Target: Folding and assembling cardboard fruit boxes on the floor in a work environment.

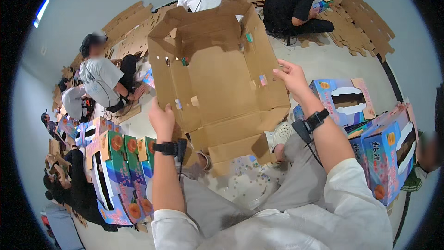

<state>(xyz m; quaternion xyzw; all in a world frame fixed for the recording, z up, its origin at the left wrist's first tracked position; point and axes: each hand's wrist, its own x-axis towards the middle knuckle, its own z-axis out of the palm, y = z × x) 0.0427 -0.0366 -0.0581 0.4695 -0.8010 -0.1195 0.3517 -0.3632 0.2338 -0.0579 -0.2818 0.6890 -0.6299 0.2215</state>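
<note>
Between my hands I hold up a brown cardboard box (219, 76), its plain inside facing me and its flaps folded outward. Small punched slots and bits of coloured print show along its side walls. My left hand (162, 119) is closed on the lower left edge, thumb on top. At the right edge, my right hand (292, 78) pinches the wall between thumb and fingers. The box's outer face is turned away from me. Each of my wrists wears a black strap with a small device.
Printed fruit cartons (122, 176) stand at my left, with more cartons (386, 153) at my right. Small scraps (247, 176) litter the floor between my feet. Flattened cardboard (356, 23) lies along the walls. Several people sit around, one in black (291, 4) ahead.
</note>
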